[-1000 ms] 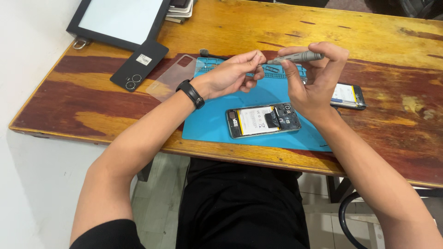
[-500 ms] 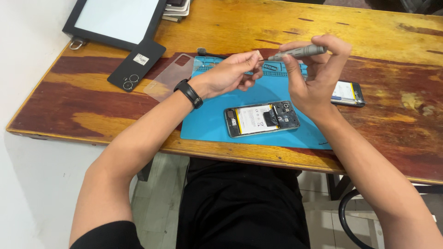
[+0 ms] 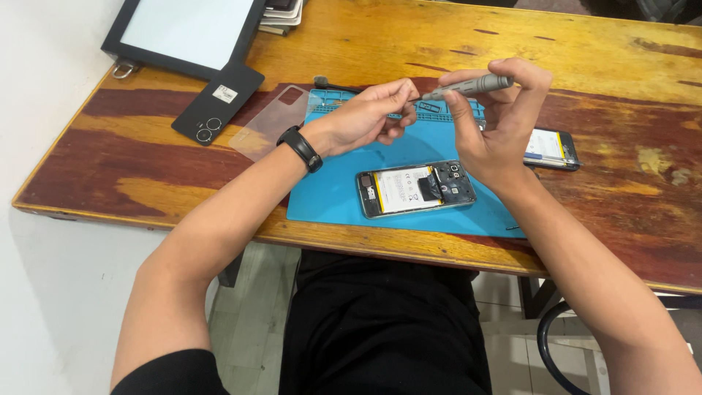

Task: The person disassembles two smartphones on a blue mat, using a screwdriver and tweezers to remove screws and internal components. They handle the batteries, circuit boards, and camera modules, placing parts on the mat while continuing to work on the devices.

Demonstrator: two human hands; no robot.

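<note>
right hand (image 3: 491, 124) gripping grey screwdriver (image 3: 468, 86), left fingertips (image 3: 406, 89) at tip

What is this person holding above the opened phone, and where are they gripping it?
The right hand holds a grey screwdriver by its handle, level above the blue mat. The left hand has its fingers at the tip end; whether they pinch something cannot be told.

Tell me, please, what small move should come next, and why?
Probably lower the screwdriver to the open phone. The right hand holds it raised over the mat, the left hand pinches at its tip, and the phone lies untouched.
</note>
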